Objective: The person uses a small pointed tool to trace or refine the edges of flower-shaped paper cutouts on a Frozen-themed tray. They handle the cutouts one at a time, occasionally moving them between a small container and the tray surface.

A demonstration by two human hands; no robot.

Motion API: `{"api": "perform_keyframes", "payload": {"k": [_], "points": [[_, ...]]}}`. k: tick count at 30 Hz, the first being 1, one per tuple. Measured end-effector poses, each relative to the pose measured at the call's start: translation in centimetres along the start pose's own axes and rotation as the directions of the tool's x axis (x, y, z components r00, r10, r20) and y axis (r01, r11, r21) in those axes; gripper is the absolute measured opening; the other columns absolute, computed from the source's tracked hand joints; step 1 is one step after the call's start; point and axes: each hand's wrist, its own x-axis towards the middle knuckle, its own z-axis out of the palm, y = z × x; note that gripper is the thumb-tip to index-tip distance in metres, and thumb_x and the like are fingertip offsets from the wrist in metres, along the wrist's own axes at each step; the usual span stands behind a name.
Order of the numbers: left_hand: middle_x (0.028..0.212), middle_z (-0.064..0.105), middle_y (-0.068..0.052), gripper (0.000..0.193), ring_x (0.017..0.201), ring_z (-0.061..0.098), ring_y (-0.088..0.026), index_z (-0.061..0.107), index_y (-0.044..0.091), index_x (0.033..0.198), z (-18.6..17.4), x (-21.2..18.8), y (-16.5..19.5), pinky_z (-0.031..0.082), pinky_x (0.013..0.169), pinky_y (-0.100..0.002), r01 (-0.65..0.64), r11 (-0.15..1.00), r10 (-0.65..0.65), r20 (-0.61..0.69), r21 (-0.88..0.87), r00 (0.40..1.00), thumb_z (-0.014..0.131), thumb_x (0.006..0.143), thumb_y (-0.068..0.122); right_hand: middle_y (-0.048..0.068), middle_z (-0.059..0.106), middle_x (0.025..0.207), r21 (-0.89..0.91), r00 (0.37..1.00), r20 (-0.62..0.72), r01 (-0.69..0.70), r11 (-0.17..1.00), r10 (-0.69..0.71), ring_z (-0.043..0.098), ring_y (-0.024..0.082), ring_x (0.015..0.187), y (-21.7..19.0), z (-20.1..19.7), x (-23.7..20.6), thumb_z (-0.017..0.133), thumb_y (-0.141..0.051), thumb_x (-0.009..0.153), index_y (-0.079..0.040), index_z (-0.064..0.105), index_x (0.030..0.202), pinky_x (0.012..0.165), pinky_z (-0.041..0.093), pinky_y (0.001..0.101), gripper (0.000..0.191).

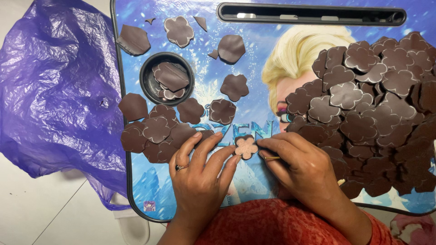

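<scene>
My left hand [200,174] rests flat on a blue picture lap tray [254,63], its fingertips pressing a small flower-shaped piece [246,147] with a pale pinkish face and dark brown rim. My right hand [302,170] is curled beside that piece and grips a thin wooden stick [271,158], whose tip points at the flower's right edge. There is a ring on my left hand.
A large heap of dark brown flower-shaped cutouts [372,109] covers the tray's right side. More brown pieces [156,129] lie at the left, some in a round black cup holder [167,78]. A purple plastic bag [54,86] lies on the floor to the left.
</scene>
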Motion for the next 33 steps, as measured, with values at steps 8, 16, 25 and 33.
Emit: {"api": "perform_keyframes", "payload": {"k": [8, 16, 25, 33], "points": [[0.123, 0.070, 0.001, 0.022, 0.129, 0.053, -0.024, 0.077, 0.020, 0.105, 0.5, -0.5, -0.6, 0.036, 0.105, -0.041, 0.006, 1.000, -0.006, 0.001, -0.013, 1.000, 0.082, 0.087, 0.032, 0.007, 0.073, 0.099, 0.058, 1.000, -0.013, -0.027, 0.998, 0.028, 0.074, 0.022, 0.086, 0.2, 0.8, -0.4, 0.078, -0.010, 0.084, -0.007, 0.073, 0.109, 0.074, 0.059, 0.0320, 0.025], [0.123, 0.069, 0.001, 0.023, 0.128, 0.054, -0.024, 0.077, 0.019, 0.106, -0.2, 0.6, 1.4, 0.036, 0.105, -0.041, 0.005, 1.000, -0.005, 0.009, -0.021, 1.000, 0.082, 0.087, 0.031, 0.006, 0.072, 0.097, 0.011, 1.000, 0.002, -0.024, 1.000, 0.024, 0.074, 0.023, 0.084, 0.1, -1.8, 0.0, 0.082, -0.016, 0.081, -0.008, 0.075, 0.106, 0.072, 0.058, 0.0332, 0.028], [0.122, 0.069, 0.002, 0.019, 0.127, 0.055, -0.025, 0.077, 0.021, 0.103, -0.4, 1.0, 1.6, 0.037, 0.104, -0.042, -0.005, 1.000, 0.005, 0.003, -0.014, 1.000, 0.082, 0.087, 0.030, 0.005, 0.072, 0.094, -0.016, 1.000, -0.010, -0.023, 1.000, 0.023, 0.073, 0.022, 0.081, -0.2, -2.1, 0.4, 0.081, -0.015, 0.082, -0.008, 0.075, 0.103, 0.069, 0.057, 0.0340, 0.022], [0.122, 0.069, 0.003, 0.018, 0.127, 0.055, -0.024, 0.077, 0.021, 0.102, -0.4, 1.6, 1.7, 0.037, 0.106, -0.042, 0.007, 1.000, -0.007, 0.006, -0.025, 1.000, 0.081, 0.087, 0.029, 0.005, 0.072, 0.093, 0.048, 1.000, -0.007, -0.007, 0.999, 0.007, 0.073, 0.021, 0.081, 0.3, -2.1, 0.6, 0.081, -0.010, 0.081, -0.007, 0.074, 0.099, 0.069, 0.057, 0.0326, 0.020]]}}
